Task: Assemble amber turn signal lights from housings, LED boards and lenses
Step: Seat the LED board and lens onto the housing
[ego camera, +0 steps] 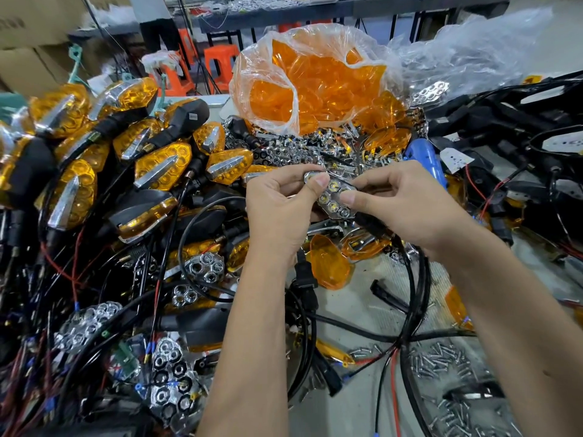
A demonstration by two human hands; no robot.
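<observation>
Two hands, left (pixel 280 200) and right (pixel 407 200), pinching chrome reflector (pixel 334 200) at frame centre; bag of lenses (pixel 303 80) above; finished lights (pixel 157 165) at left.

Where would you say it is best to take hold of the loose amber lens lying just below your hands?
Probably pinch the loose amber lens across its long side edges, coming from above. It lies domed side up, and its lower-right rim looks free of the black cables.

Amber lenses (pixel 315 86) in clear bag (pixel 473 48); chrome honeycomb reflector (pixel 334 200); black-and-red wires (pixel 394 357); orange stools (pixel 220 63).
</observation>
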